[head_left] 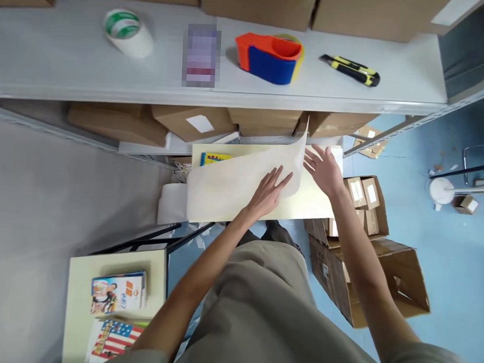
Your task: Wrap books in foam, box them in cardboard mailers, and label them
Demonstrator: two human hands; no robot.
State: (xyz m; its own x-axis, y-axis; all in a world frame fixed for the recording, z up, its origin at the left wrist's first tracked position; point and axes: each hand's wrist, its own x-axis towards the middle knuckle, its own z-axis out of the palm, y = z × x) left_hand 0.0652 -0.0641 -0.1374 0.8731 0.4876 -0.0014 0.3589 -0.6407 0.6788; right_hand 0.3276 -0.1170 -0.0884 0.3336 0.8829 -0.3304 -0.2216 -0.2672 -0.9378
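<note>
Left hand (pixel 265 193) flat on the sheet (pixel 226 189), fingers spread, grasping nothing. Right hand (pixel 325 171) loose, fingers splayed beside the sheet's lifted corner; contact cannot be told. Sheet covers the table (pixel 318 205) from its left edge to past the middle, leaving the right end bare; its right end curls up toward the far edge. A book (pixel 219 157) at the far left corner, partly covered by the sheet, lies in the way. More white paper (pixel 172 203) past the left edge. Beyond the far edge, on the shelf (pixel 149 96), left to right: tape (pixel 135 43), a blurred item (pixel 201 55), dispenser (pixel 272 63), knife (pixel 351 70) near the right end. Open cartons (pixel 401 272) off the table's near right corner.
</note>
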